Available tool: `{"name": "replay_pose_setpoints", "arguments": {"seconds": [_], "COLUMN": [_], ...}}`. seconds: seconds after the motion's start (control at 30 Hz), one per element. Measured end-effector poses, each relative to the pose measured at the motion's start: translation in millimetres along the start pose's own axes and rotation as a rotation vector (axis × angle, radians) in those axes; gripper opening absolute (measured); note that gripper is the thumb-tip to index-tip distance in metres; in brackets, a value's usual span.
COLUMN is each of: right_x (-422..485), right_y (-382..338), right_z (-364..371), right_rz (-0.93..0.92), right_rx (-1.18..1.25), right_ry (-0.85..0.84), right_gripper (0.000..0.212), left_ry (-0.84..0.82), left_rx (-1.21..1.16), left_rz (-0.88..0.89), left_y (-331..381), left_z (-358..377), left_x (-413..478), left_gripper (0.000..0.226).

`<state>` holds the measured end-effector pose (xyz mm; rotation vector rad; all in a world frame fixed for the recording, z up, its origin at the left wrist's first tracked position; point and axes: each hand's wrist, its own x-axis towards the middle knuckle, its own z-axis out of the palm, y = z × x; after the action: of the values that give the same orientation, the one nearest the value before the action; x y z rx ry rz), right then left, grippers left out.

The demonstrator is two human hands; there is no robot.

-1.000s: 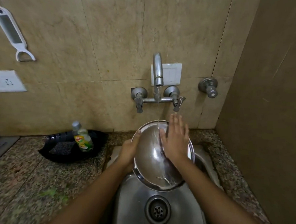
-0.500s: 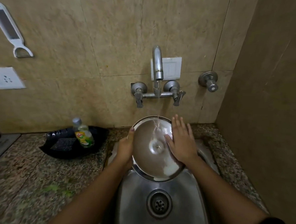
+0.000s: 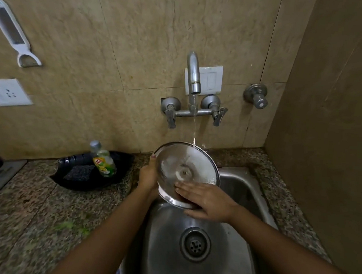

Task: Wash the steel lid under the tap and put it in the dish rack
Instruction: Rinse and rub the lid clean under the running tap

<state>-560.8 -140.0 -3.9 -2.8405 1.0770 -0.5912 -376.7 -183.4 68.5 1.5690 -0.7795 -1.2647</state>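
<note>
Lid (image 3: pixel 186 169): wet steel, stiff, likely slippery. We clamp its rim in the left grip (image 3: pixel 149 177); opposite, the right grip (image 3: pixel 209 202) lies flat, unclosed.

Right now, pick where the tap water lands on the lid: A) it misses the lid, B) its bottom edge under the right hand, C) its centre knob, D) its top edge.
D: the stream from the tap meets the lid at its top edge, while the right hand lies flat across its lower part.
</note>
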Motion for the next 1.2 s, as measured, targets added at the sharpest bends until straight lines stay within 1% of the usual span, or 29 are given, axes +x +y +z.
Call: {"name": "replay_pose_setpoints", "arguments": {"seconds": [0.07,0.13,0.2,0.23,0.27,0.33,0.4,0.47,0.5,0.53,0.6,0.63,0.67,0.73,0.8,0.87,0.93,0.97,1.03,1.1,1.2], "right_x": [5.6,9.9,13.9,17.0,21.8,33.3,38.1,34.5,30.3,26.1,17.7,13.8,9.8,2.2,-4.9,-9.0,-9.9,-9.8,-7.9,-2.1,11.6], "right_y": [2.4,7.1,10.8,12.7,13.0,14.6,20.4,23.9,26.8,29.2,34.4,37.9,40.5,45.9,51.6,57.8,61.8,63.4,65.6,67.3,66.8], "right_z": [-9.2,-23.1,-37.9,-42.1,-46.6,-53.6,-57.7,-58.8,-58.0,-56.5,-55.4,-55.4,-57.0,-61.0,-64.3,-66.4,-68.7,-68.9,-70.4,-71.7,-78.0], "right_rz": [-0.055,-0.038,0.083,0.194,0.338,0.637,0.816,0.937,0.993,1.036,1.097,1.110,1.124,1.118,1.111,1.109,1.104,1.095,1.090,1.051,1.001], "right_rx": [-0.020,-0.006,0.075,0.158,0.310,0.747,1.027,1.283,1.401,1.506,1.673,1.728,1.766,1.806,1.815,1.803,1.758,1.700,1.497,1.332,1.188], "right_ry": [0.031,0.124,0.241,0.283,0.316,0.416,0.579,0.680,0.710,0.736,0.746,0.752,0.769,0.813,0.870,0.938,0.973,0.969,0.970,0.968,0.943], "right_gripper": [0.050,0.046,0.039,0.033,0.027,0.017,0.014,0.012,0.014,0.018,0.033,0.036,0.034,0.025,0.025,0.031,0.027,0.023,0.012,0.015,0.026], "left_ry": [0.006,-0.033,-0.133,-0.173,-0.196,-0.192,-0.168,-0.123,-0.133,-0.181,-0.319,-0.373,-0.414,-0.435,-0.385,-0.337,-0.330,-0.329,-0.291,-0.230,-0.186], "left_rx": [-0.046,-0.139,-0.217,-0.221,-0.219,-0.208,-0.177,-0.159,-0.170,-0.179,-0.197,-0.205,-0.244,-0.312,-0.300,-0.270,-0.264,-0.267,-0.247,-0.215,-0.171], "left_rz": [-0.068,-0.180,-0.264,-0.270,-0.268,-0.264,-0.221,-0.144,-0.138,-0.155,-0.218,-0.241,-0.240,-0.242,-0.210,-0.145,-0.083,-0.065,-0.027,0.001,0.031], "left_y": [2.3,7.2,15.6,18.5,19.1,20.4,15.4,7.4,6.8,5.4,6.6,7.7,8.5,10.1,11.7,13.9,16.5,17.4,16.1,16.3,15.6], "left_z": [1.7,2.5,2.6,1.7,2.3,5.7,7.5,2.9,-0.6,-3.4,-5.0,-3.5,-1.1,5.1,15.8,26.8,36.0,38.7,38.5,31.9,16.8], "left_x": [1.1,0.0,-4.3,-2.7,3.1,4.8,7.1,11.8,9.8,8.8,3.0,-2.0,-4.3,-6.9,-6.6,-7.3,-9.9,-11.5,-10.8,-8.8,-6.0], "left_gripper": [0.050,0.049,0.052,0.059,0.065,0.070,0.064,0.060,0.060,0.061,0.058,0.052,0.046,0.045,0.044,0.032,0.023,0.023,0.026,0.029,0.031]}}
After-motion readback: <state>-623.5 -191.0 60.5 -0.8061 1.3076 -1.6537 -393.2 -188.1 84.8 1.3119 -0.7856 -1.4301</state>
